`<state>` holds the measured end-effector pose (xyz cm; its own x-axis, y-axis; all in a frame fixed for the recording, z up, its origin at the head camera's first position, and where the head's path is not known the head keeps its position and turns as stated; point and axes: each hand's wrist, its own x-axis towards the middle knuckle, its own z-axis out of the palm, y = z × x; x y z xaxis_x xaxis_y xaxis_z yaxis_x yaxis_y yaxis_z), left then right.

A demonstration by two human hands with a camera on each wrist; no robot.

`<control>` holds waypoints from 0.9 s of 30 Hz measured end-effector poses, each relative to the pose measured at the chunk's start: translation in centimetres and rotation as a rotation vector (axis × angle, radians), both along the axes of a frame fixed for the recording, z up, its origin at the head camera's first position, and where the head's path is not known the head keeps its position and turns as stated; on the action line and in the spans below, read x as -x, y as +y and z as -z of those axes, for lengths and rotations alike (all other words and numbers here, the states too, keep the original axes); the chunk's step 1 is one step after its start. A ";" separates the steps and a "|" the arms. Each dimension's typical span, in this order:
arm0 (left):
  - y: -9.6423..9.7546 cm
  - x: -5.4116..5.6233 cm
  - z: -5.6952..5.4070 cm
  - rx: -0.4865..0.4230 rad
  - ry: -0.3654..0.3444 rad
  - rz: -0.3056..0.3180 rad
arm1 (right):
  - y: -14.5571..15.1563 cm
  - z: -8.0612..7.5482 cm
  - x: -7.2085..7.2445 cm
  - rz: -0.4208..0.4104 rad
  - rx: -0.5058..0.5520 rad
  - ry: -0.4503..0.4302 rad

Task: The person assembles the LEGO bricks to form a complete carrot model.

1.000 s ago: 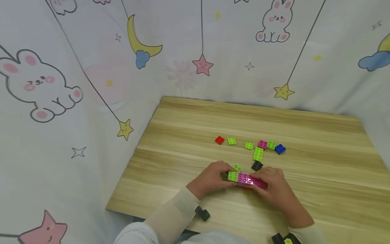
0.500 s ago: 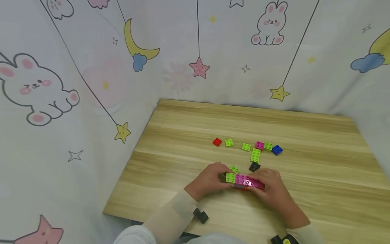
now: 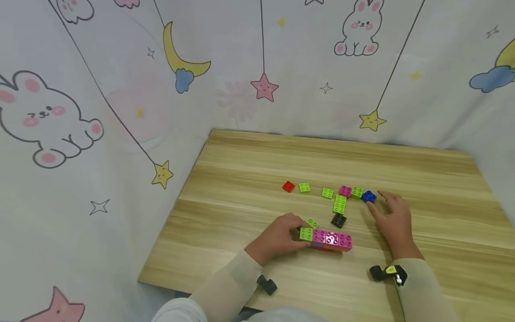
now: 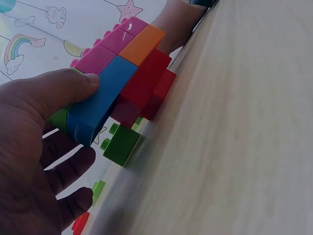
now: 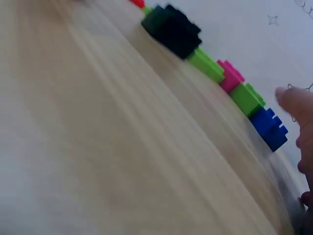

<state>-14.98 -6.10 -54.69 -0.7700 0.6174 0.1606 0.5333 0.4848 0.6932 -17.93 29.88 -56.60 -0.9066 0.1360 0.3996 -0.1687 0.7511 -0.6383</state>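
My left hand [image 3: 279, 238] grips the left end of a built block stack [image 3: 331, 239], thumb on its near side. In the left wrist view the stack [image 4: 120, 73] has pink and green blocks on top, a blue and an orange block [image 4: 142, 44] beneath, and red ones at the bottom. Away from the stack, my right hand [image 3: 395, 219] reaches beside the blue block [image 3: 369, 196], thumb and index finger spread on either side of it. In the right wrist view the blue block [image 5: 269, 128] stands on the table, apart from the visible fingertip.
Left of the blue block lie a green block [image 3: 356, 192], a pink block [image 3: 345, 191] and a longer green block [image 3: 339, 204]. A black block [image 3: 339, 220] sits behind the stack. Farther left are more green blocks and a red block [image 3: 288, 186]. A printed curtain borders the wooden table [image 3: 225, 170].
My right hand has let go of the stack's right end and moved right and away from me to the blue block. My left hand stays on the stack.
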 end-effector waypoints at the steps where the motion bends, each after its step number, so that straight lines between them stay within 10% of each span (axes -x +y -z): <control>1: 0.0 0.0 0.0 0.001 0.004 0.003 | 0.4 0.1 0.5 0.003 -0.024 -0.048; 9: 0.0 0.0 -0.1 0.027 0.039 0.019 | 1.0 0.6 1.6 -0.021 -0.126 -0.119; 15: -0.1 0.0 0.2 0.018 0.030 0.014 | -1.0 -0.8 -1.3 -0.014 0.054 -0.038; 22: -0.1 0.1 0.0 0.012 0.014 0.014 | -3.5 -2.6 -6.7 -0.414 0.153 0.132; 27: -0.2 0.1 -0.1 0.005 0.013 0.014 | -4.4 -3.1 -8.3 -0.517 0.133 0.114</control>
